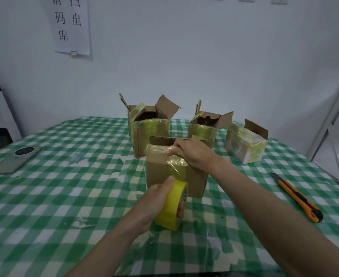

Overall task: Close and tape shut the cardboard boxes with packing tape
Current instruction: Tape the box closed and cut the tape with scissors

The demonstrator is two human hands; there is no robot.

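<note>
Brown cardboard, that's the small box point(176, 172) right in the middle of the bench point(64, 196), which wears a green and white checked cloth. The right hand point(194, 154) lies over the box's top near edge, fingers pressing a strip of clear yellowish tape down on it. That strip runs down the front face to the yellow roll of packing tape point(172, 204), held just below and in front of the box. The left hand point(154, 202) has its grip closed round that roll, thumb on top, fingertips inside the core.

Behind the right hand stand two more cardboard boxes, a taller one point(146, 128) and a shorter one point(204, 128), both with flaps up and old yellowish tape on them. Off to the right of that hand sits a pale box wrapped in tape point(246, 144), and nearer, an orange and black utility knife point(298, 198). Far left of the left hand lies a phone point(15, 159), camera side up.
</note>
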